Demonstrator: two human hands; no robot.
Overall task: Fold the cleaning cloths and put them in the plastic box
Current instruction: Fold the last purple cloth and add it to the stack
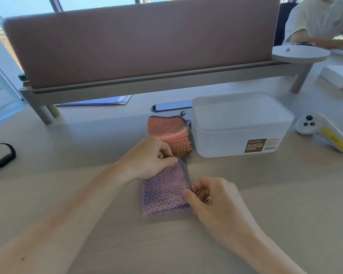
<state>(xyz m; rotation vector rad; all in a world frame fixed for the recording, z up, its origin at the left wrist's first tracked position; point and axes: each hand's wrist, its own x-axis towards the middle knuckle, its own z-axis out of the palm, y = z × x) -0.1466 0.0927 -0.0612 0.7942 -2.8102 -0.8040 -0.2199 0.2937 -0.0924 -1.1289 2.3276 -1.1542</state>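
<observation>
Left hand (149, 158): fingers pinch purple cloth (162, 191) far trim, frame centre;
Right hand (216, 202): fingers pinch its near trim;
Plastic box (240, 125): lidded, centre right

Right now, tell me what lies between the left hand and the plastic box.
Head view: the stack of orange cloths lies between the plastic box and the left hand pinching the purple cloth.

Purple cloth (162, 192) with checked trim, orange cloth (166, 131), frosted white box (240, 125)
</observation>
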